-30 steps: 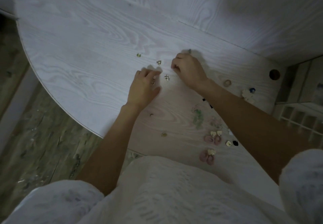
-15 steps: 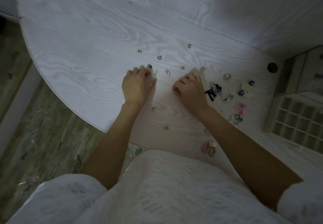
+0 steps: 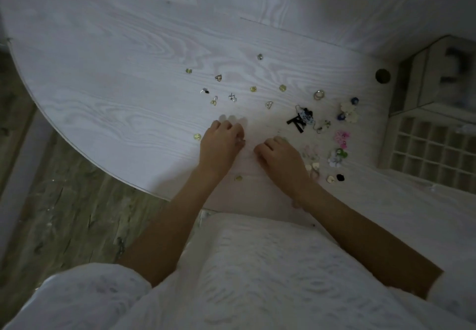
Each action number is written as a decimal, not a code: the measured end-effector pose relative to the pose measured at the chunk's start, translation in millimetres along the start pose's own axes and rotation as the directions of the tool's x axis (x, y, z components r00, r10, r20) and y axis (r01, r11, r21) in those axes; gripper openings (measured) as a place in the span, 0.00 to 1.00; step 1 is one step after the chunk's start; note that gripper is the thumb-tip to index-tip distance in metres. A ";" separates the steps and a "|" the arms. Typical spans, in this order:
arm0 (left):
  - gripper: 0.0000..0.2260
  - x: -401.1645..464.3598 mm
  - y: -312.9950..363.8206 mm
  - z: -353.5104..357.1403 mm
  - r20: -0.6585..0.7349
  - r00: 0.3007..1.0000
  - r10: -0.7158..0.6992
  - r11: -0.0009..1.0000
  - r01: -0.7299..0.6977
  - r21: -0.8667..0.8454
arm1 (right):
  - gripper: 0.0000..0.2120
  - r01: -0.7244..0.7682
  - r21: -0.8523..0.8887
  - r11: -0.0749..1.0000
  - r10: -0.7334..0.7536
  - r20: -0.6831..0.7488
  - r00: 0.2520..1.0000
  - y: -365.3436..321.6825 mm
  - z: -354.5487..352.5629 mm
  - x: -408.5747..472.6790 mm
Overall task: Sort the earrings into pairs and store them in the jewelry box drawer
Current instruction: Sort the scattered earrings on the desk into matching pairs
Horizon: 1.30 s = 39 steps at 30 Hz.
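Both hands rest on the tabletop [image 3: 116, 77] with fingers curled under. A small earring [image 3: 242, 142] lies at the left hand [image 3: 220, 147] fingertips; whether it is gripped cannot be told. The right hand [image 3: 282, 161] fingers are curled too, their grip unclear.

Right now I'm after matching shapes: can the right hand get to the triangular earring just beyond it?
Probably yes: the right hand lies just short of the triangular earring, with only bare table between.

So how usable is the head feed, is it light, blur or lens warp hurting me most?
Head view: mostly dimness, with a grey-blue cast that flattens the small earrings on the table; wide-angle warp bows the table edge; the compartment tray at the right border is soft; soft shadows sit just beyond the left hand; the right hand is reasonably sharp; no glare.
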<state>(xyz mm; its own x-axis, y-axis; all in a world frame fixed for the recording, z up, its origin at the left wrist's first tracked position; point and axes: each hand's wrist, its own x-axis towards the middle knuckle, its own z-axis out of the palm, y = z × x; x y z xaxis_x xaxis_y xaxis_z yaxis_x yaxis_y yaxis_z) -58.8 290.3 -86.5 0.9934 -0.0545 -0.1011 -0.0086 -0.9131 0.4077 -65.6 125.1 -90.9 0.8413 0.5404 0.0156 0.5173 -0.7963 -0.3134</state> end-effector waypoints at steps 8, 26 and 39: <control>0.04 -7.3 25.3 7.7 0.095 0.995 -0.023 0.985 0.039 -0.168 | 0.05 -0.207 0.035 0.978 0.209 -0.068 0.976 6.8 -9.4 -6.8; 0.04 -59.7 34.9 21.7 0.037 0.967 0.250 0.967 -0.252 0.046 | 0.04 -0.393 0.262 0.881 0.405 0.012 0.914 -15.1 -7.0 -88.0; 0.05 -67.6 56.7 26.6 0.136 0.983 0.124 0.981 -0.101 -0.166 | 0.10 -0.539 0.389 0.747 0.568 0.048 0.821 -29.9 -0.2 -76.5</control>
<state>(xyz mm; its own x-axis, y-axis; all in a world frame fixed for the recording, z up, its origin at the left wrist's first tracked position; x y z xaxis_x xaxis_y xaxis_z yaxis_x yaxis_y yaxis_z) -129.4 231.4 -80.7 0.9599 -0.2215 -0.1720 -0.0896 -0.8234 0.5604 -145.5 107.5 -82.5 0.9776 0.0044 -0.2106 -0.1284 -0.7803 -0.6121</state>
